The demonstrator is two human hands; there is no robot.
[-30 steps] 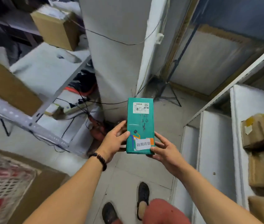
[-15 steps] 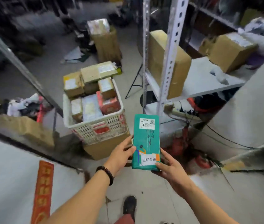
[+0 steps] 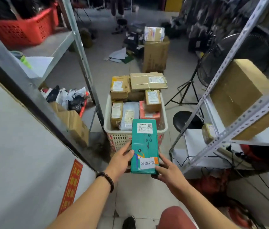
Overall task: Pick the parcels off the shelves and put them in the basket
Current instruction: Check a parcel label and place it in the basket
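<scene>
I hold a flat green parcel (image 3: 144, 146) with white labels in front of me, over the near rim of the basket. My left hand (image 3: 122, 160) grips its lower left edge, thumb on top. My right hand (image 3: 169, 173) holds its lower right corner from beneath. The cream plastic basket (image 3: 164, 119) stands on the floor straight ahead, piled with several cardboard boxes and a grey mailer bag. More brown parcels (image 3: 236, 96) lie on the metal shelf at the right.
Metal shelf racks flank the aisle: a left upright (image 3: 81, 52) and a right one (image 3: 229, 60). A red crate (image 3: 23, 28) sits on the upper left shelf. A fan on a tripod (image 3: 186, 91), a black stool (image 3: 187, 121) and a tall carton (image 3: 155, 55) stand beyond.
I have turned from the pillar to face the basket, which is now straight ahead and closer. Both hands keep the same hold on the green parcel.
</scene>
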